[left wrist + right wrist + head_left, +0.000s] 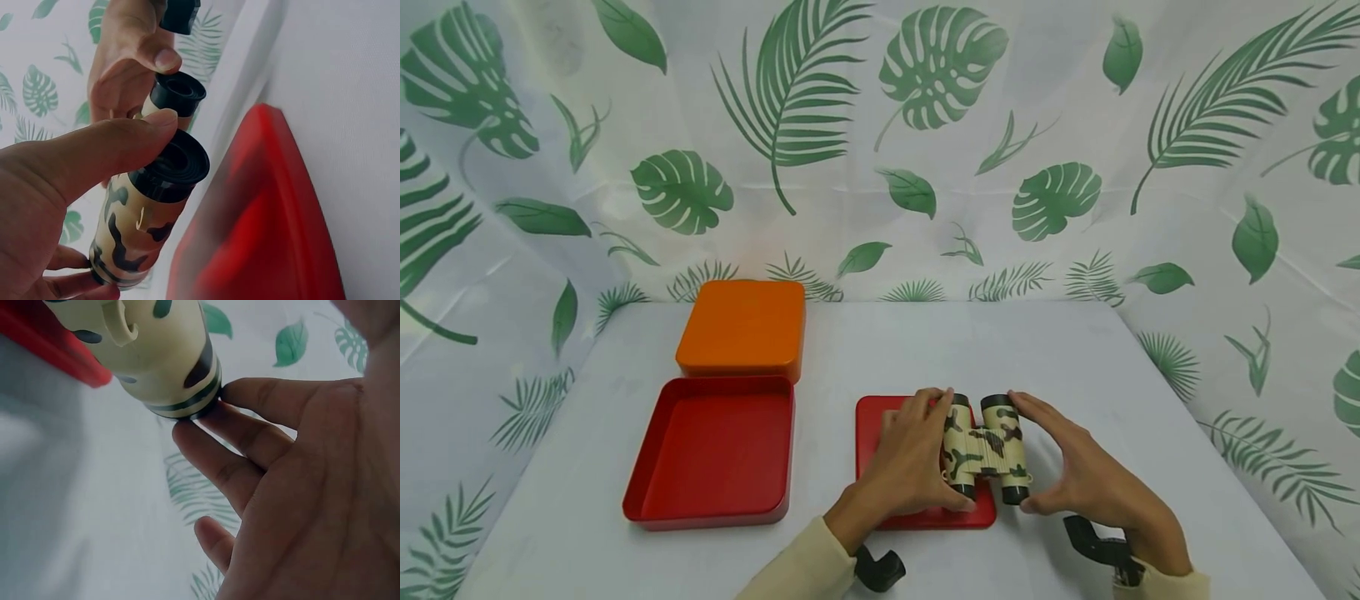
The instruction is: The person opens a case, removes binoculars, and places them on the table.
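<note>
Camouflage-patterned toy binoculars (995, 448) with black end rims sit between my two hands, above a flat red lid or tray (868, 421). My left hand (901, 460) grips the left barrel lengthwise, thumb over the eyepiece rim and fingertips at the far end; the left wrist view shows this barrel (134, 228) closely. My right hand (1093, 473) spans the right barrel. Its thumb (166, 59) presses the eyepiece rim in the left wrist view, and its fingertips (187, 432) meet the barrel's far end in the right wrist view.
Left of the hands on the white table (831, 350) lies an open red box (722, 450), with an orange box or lid (741, 325) right behind it. Leaf-print cloth (842, 158) hangs at the back and sides. Black wrist pieces (880, 572) show near both wrists.
</note>
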Action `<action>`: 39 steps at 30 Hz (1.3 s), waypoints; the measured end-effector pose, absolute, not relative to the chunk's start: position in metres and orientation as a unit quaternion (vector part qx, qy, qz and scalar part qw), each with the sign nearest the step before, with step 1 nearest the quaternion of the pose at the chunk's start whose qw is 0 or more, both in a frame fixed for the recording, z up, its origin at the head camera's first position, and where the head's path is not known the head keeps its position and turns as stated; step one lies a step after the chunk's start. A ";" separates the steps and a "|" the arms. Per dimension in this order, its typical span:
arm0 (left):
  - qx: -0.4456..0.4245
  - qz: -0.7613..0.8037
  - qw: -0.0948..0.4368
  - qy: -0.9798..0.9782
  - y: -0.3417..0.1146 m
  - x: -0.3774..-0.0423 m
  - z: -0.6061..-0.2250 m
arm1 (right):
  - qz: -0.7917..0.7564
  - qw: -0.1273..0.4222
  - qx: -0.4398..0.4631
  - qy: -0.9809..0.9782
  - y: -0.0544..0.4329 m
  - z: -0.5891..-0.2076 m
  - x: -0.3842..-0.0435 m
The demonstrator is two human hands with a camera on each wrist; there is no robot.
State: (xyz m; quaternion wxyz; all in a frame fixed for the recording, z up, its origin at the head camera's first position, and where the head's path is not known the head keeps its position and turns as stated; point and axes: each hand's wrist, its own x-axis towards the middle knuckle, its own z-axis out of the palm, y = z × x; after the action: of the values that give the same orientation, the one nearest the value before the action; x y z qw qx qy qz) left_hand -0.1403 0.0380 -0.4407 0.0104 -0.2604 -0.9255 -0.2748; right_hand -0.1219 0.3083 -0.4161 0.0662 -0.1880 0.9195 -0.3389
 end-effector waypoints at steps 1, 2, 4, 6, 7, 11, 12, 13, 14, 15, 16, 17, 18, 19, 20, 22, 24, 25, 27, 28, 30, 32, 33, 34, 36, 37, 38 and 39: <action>-0.261 -0.273 0.011 -0.926 0.040 -0.140 -0.441 | -0.341 0.067 -0.187 0.919 0.310 -0.417 -0.122; -0.261 -0.271 0.012 -0.926 0.042 -0.140 -0.441 | -0.341 0.069 -0.186 0.919 0.311 -0.417 -0.121; -0.263 -0.269 0.014 -0.926 0.045 -0.140 -0.442 | -0.343 0.072 -0.184 0.918 0.314 -0.418 -0.121; -0.264 -0.266 0.018 -0.927 0.048 -0.140 -0.442 | -0.337 0.070 -0.183 0.921 0.317 -0.418 -0.120; -0.265 -0.266 0.019 -0.927 0.049 -0.139 -0.442 | -0.336 0.068 -0.185 0.921 0.319 -0.419 -0.120; -0.265 -0.257 0.024 -0.929 0.054 -0.140 -0.442 | -0.326 0.056 -0.194 0.924 0.325 -0.420 -0.119; -0.265 -0.254 0.023 -0.930 0.056 -0.140 -0.442 | -0.324 0.055 -0.195 0.924 0.326 -0.420 -0.118; -0.265 -0.251 0.023 -0.931 0.057 -0.140 -0.442 | -0.326 0.056 -0.195 0.923 0.327 -0.420 -0.118; -0.265 -0.248 0.023 -0.932 0.058 -0.140 -0.442 | -0.326 0.057 -0.194 0.924 0.328 -0.420 -0.118; -0.265 -0.247 0.022 -0.932 0.059 -0.140 -0.442 | -0.325 0.058 -0.191 0.924 0.329 -0.419 -0.118; -0.265 -0.246 0.023 -0.932 0.060 -0.140 -0.442 | -0.325 0.060 -0.190 0.924 0.330 -0.419 -0.118; -0.266 -0.245 0.022 -0.932 0.061 -0.140 -0.442 | -0.324 0.061 -0.188 0.925 0.331 -0.419 -0.117; -0.267 -0.243 0.022 -0.932 0.062 -0.141 -0.442 | -0.324 0.062 -0.186 0.926 0.331 -0.419 -0.117; -0.267 -0.242 0.022 -0.932 0.063 -0.140 -0.442 | -0.324 0.062 -0.184 0.926 0.332 -0.419 -0.117; -0.267 -0.241 0.022 -0.933 0.063 -0.140 -0.442 | -0.325 0.061 -0.184 0.926 0.332 -0.420 -0.117; -0.267 -0.239 0.022 -0.933 0.065 -0.140 -0.443 | -0.323 0.061 -0.182 0.927 0.334 -0.420 -0.117; -0.267 -0.236 0.023 -0.934 0.067 -0.140 -0.444 | -0.321 0.064 -0.177 0.928 0.335 -0.421 -0.117; -0.267 -0.236 0.023 -0.934 0.068 -0.140 -0.444 | -0.321 0.067 -0.175 0.928 0.335 -0.421 -0.116; -0.268 -0.234 0.025 -0.934 0.071 -0.140 -0.445 | -0.324 0.073 -0.170 0.928 0.336 -0.421 -0.116; -0.269 -0.233 0.026 -0.934 0.072 -0.141 -0.446 | -0.326 0.076 -0.167 0.927 0.337 -0.420 -0.116; -0.271 -0.230 0.030 -0.934 0.075 -0.141 -0.447 | -0.329 0.079 -0.164 0.927 0.339 -0.420 -0.115; -0.272 -0.227 0.032 -0.935 0.078 -0.141 -0.447 | -0.321 0.078 -0.162 0.930 0.342 -0.420 -0.115; -0.273 -0.226 0.033 -0.935 0.079 -0.141 -0.448 | -0.316 0.076 -0.161 0.932 0.343 -0.419 -0.114; -0.273 -0.225 0.034 -0.935 0.081 -0.141 -0.448 | -0.313 0.075 -0.160 0.933 0.344 -0.419 -0.114; -0.274 -0.223 0.034 -0.935 0.084 -0.141 -0.449 | -0.314 0.074 -0.160 0.933 0.347 -0.420 -0.113; -0.273 -0.221 0.035 -0.936 0.085 -0.141 -0.450 | -0.316 0.075 -0.159 0.932 0.349 -0.420 -0.113; -0.272 -0.219 0.035 -0.936 0.087 -0.141 -0.451 | -0.321 0.077 -0.159 0.930 0.350 -0.420 -0.113; -0.272 -0.218 0.036 -0.937 0.089 -0.141 -0.451 | -0.326 0.080 -0.158 0.929 0.351 -0.421 -0.113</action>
State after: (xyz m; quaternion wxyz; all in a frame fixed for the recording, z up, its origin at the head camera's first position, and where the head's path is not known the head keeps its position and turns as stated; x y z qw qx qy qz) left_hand -0.1411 0.0887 -0.4511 0.0358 -0.2721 -0.9367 -0.2175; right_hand -0.1132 0.3515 -0.4207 0.0800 -0.1579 0.9285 -0.3263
